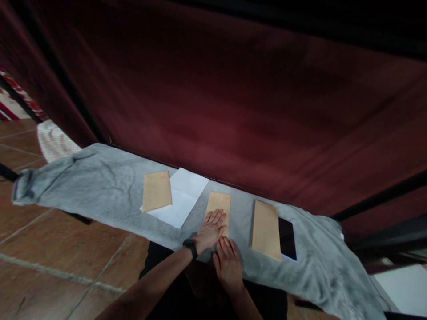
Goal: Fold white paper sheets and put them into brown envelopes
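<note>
A brown paper envelope (218, 199) lies on the grey cloth in front of me, with a faint reddish mark near its upper right corner. My left hand (210, 227), a dark band on its wrist, rests flat on the envelope's lower half with fingers stretched out. Close to the envelope's bottom edge lies my right hand (229, 262), palm down, fingers extended and side by side. Its fingertips reach the lower edge of the envelope or just beside it; which one I cannot tell. Part of the envelope is hidden under the hands.
To the left, another brown envelope (156, 191) overlaps a creased white sheet (187, 195). On the right, a stack of brown envelopes (266, 230) lies beside a dark-screened phone or tablet (287, 238). Grey cloth (110, 186) covers the narrow table; a dark red curtain (213, 98) hangs behind.
</note>
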`<state>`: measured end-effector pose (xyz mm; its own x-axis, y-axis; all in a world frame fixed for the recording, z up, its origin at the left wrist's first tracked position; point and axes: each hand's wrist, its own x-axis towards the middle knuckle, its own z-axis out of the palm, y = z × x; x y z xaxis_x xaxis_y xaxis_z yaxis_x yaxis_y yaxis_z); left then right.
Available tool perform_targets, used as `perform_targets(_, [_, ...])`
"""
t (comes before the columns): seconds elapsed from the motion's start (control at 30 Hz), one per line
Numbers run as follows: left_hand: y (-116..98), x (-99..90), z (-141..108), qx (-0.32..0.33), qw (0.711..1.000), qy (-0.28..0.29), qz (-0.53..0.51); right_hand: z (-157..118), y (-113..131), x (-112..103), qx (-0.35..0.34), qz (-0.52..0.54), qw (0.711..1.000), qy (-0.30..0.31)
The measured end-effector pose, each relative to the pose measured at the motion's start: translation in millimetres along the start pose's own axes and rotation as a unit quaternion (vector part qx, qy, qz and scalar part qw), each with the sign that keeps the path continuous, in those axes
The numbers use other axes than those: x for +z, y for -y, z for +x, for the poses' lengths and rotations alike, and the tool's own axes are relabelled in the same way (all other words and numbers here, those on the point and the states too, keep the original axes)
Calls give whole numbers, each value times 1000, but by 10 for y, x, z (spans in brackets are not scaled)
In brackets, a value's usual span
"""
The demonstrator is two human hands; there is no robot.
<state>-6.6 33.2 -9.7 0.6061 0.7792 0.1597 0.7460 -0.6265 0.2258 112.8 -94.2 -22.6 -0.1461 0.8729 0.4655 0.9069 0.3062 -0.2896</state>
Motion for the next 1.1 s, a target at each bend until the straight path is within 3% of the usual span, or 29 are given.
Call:
perform_targets(0.27, [228,113,838,-13,1000,-10,1,9,24,38,5,9,999,-33])
perform_targets(0.43, [293,133,1002,-1,1000,-8,-6,10,16,66,-3,1,999,-43])
perform_targets(0.57, [273,109,837,21,1000,1,-20,20,27,29,8,-1,1000,-26])
perform_targets(0.9, [50,-117,114,35,996,72,-46,-5,15,53,25,5,1000,3])
perform_targets(1.0, [25,-133,-114,42,996,69,-43,-23,14,58,28,11,999,14])
perform_targets(1.1, [18,-117,-345,49,998,30,-27,-30,23,41,26,11,999,19])
